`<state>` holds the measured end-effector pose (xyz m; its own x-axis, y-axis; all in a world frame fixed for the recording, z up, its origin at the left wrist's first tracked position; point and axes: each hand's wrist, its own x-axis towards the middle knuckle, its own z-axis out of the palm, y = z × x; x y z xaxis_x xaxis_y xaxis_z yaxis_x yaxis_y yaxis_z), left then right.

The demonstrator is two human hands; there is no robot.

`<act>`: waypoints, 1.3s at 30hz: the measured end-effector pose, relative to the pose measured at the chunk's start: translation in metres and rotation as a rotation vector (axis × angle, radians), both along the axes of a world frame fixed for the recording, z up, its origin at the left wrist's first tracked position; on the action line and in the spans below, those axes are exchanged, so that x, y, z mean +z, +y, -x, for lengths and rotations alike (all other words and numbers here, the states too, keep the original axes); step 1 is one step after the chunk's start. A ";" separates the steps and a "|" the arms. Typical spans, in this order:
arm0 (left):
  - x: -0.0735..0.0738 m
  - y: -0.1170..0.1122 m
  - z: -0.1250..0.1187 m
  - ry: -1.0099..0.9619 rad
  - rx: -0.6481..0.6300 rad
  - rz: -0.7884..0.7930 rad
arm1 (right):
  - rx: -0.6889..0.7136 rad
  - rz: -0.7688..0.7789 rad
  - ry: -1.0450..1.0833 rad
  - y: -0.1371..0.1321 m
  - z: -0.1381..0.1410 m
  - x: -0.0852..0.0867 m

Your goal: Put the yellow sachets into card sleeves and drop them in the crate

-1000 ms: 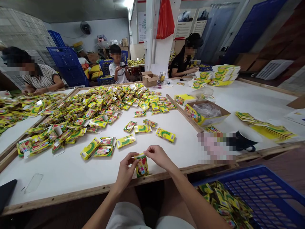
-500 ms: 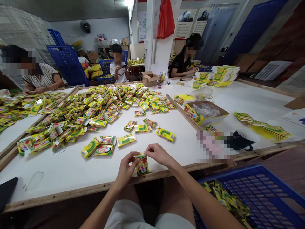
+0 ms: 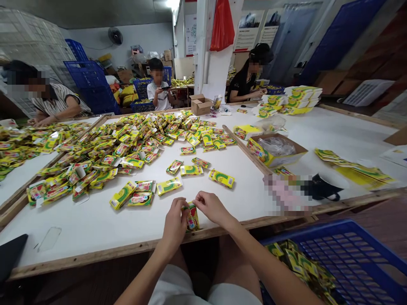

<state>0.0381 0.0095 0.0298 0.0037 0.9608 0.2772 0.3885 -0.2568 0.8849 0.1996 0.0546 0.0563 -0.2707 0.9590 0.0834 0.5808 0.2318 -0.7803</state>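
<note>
We hold 1 small carton [image 3: 193, 219] upright at the near edge of the white tabletop [image 3: 133, 231]; our left hand's [image 3: 175, 218] fingers pinch its upper left side; our right hand's [image 3: 210, 207] fingers pinch its top right corner; 1 blue basket [image 3: 352, 254] sits below, to our right.

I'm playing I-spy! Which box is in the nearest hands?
The box at the table's near edge, between left hand and right hand; nearby boxes lie loose.
</note>
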 end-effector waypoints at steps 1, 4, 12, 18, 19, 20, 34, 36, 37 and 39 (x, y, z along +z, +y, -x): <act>0.001 0.000 -0.003 -0.011 0.006 -0.003 | -0.006 0.001 -0.009 0.000 0.000 0.000; 0.003 0.002 -0.006 -0.069 -0.027 0.029 | -0.017 0.014 -0.018 0.000 -0.001 0.001; 0.007 0.005 -0.002 -0.136 -0.103 0.060 | -0.014 0.002 -0.039 -0.002 -0.003 0.006; 0.006 0.005 -0.001 -0.213 -0.096 0.083 | 0.122 0.020 0.212 -0.008 -0.006 0.001; 0.003 0.005 0.000 -0.242 -0.092 0.090 | 0.103 0.029 0.240 -0.009 -0.006 -0.002; 0.000 0.005 0.002 -0.279 -0.091 0.101 | 0.077 0.033 0.264 -0.011 -0.005 -0.006; 0.003 0.056 0.052 0.240 -0.034 -0.066 | -0.207 0.027 -0.039 -0.069 -0.108 0.018; 0.007 0.080 0.065 0.374 0.013 0.027 | -0.247 0.074 -0.154 -0.084 -0.157 0.020; 0.007 0.089 0.070 0.390 0.009 0.075 | -0.267 0.080 -0.165 -0.090 -0.172 0.019; 0.007 0.099 0.070 0.357 -0.037 0.141 | -0.285 0.088 -0.116 -0.096 -0.178 0.014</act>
<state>-0.0322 0.1085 0.0370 0.1120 0.9867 0.1177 0.6715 -0.1625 0.7229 0.3779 -0.0417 0.0705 0.0076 0.9998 -0.0188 0.6989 -0.0187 -0.7150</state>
